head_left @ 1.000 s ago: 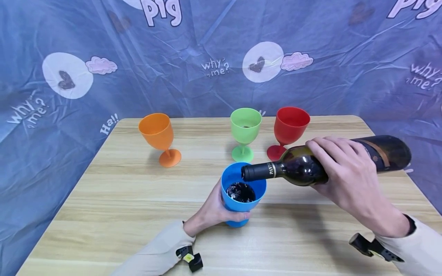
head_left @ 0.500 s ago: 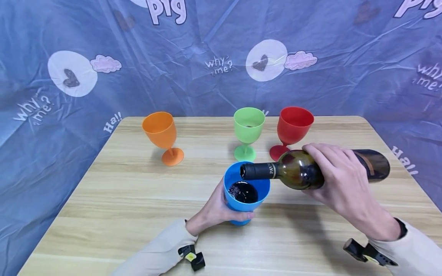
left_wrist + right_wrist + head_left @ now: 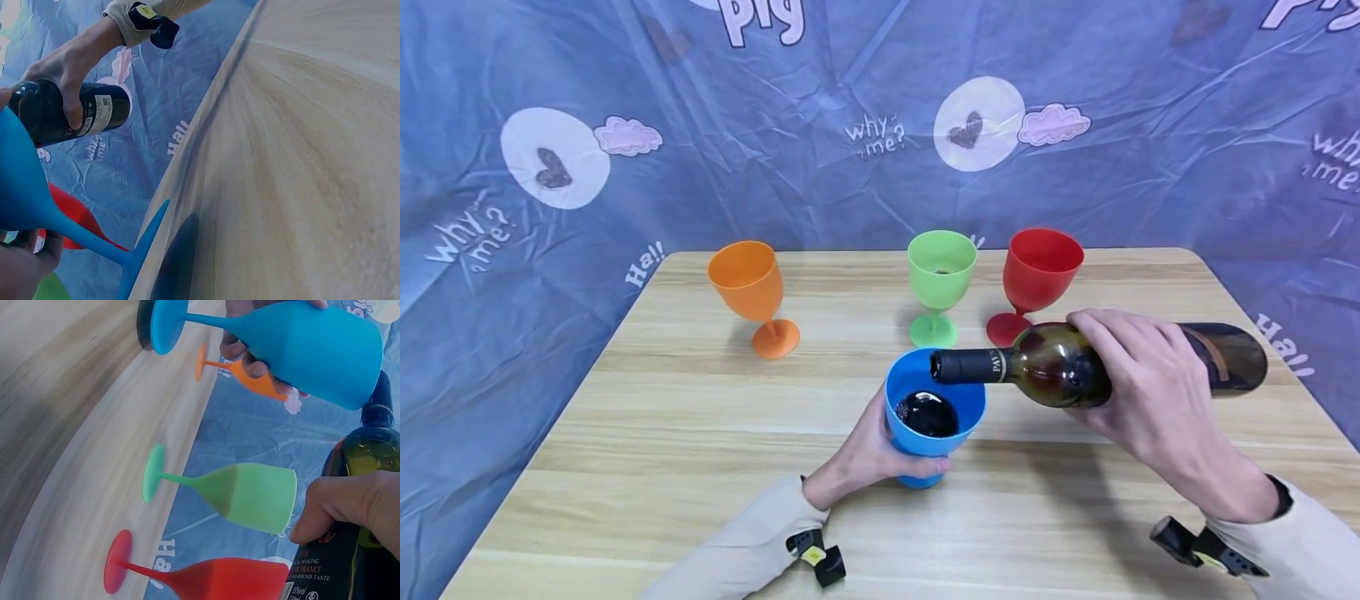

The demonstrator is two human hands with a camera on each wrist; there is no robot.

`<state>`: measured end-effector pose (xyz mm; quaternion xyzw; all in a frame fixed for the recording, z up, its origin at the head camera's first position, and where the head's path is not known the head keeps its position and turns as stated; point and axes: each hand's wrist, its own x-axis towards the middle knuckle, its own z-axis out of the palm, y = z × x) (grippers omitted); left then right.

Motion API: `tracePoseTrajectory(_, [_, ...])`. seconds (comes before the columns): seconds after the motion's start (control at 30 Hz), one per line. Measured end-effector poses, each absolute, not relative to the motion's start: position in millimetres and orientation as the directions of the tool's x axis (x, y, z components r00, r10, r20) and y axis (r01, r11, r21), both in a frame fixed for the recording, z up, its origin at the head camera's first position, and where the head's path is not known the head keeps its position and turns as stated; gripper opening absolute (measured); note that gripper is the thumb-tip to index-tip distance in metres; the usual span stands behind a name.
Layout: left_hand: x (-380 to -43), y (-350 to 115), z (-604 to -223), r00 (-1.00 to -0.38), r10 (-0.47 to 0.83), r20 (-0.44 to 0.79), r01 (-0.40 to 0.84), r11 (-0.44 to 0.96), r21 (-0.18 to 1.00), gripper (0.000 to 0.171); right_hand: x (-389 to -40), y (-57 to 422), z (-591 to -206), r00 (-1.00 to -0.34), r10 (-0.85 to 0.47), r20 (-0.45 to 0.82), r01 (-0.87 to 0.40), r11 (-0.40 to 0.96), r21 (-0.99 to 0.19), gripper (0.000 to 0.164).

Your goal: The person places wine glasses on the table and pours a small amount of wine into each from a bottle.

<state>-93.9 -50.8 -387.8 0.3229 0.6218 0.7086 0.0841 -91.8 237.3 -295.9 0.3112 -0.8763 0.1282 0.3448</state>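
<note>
Above the wooden worktop (image 3: 662, 467), I hold a dark bottle (image 3: 1063, 368) over a blue goblet (image 3: 925, 445).
My right hand (image 3: 1150, 392) wraps the bottle's body, keeping it nearly level toward the right edge, its mouth above the goblet's opening. My left hand (image 3: 880, 454) curls round the blue goblet, thumb across its front, roughly midway between the side edges. By the far edge stand a red goblet (image 3: 1039, 279), a green goblet (image 3: 940, 292) just beside it, and, near the left corner, an orange goblet (image 3: 751, 287). Dark liquid (image 3: 928, 417) pools in the blue bowl.
</note>
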Motion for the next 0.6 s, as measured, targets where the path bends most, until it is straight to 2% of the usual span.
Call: tracePoseTrajectory(0.6, [-100.3,-62.7,-379.5,-0.783,0.498,0.373,0.315,-0.2,0.928,0.089,-91.1,245.9,-297.0,-0.689,-0.37,0.623,-0.557,0.821,-0.129,0.088])
